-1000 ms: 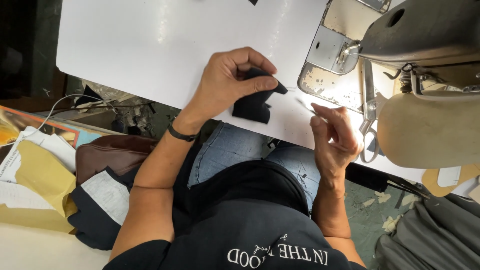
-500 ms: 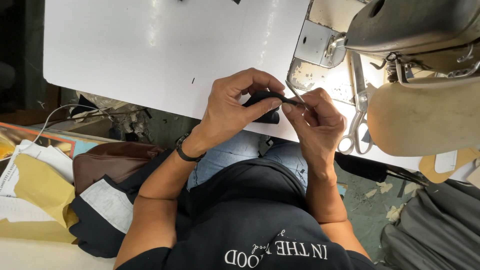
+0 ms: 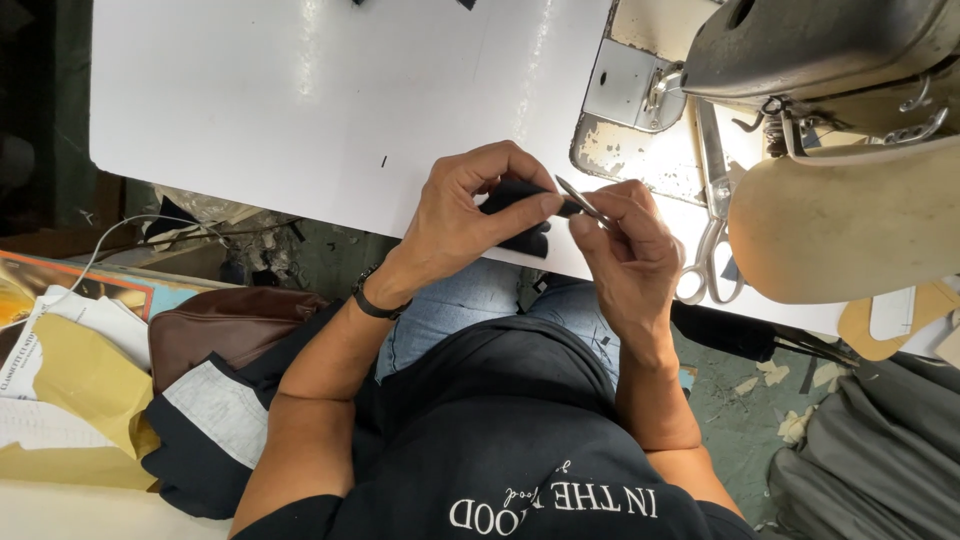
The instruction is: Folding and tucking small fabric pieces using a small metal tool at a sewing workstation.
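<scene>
My left hand [image 3: 470,210] pinches a small piece of black fabric [image 3: 520,215] at the near edge of the white table [image 3: 300,110]. My right hand [image 3: 620,235] holds a slim metal tool, thread snips or tweezers [image 3: 580,200], whose tip touches the fabric between my fingers. Both hands meet just over the table's edge, above my lap. A dark band sits on my left wrist.
A sewing machine [image 3: 830,60] with a cream-coloured body stands at the right, its metal plate [image 3: 625,90] beside my hands. Large scissors [image 3: 712,230] lie on the table to the right. A brown bag [image 3: 220,325], papers and yellow sheets [image 3: 80,390] sit at the lower left.
My right hand came up from beside my lap to meet the left hand, and the metal tool now touches the fabric. The fabric is bunched smaller in my left fingers.
</scene>
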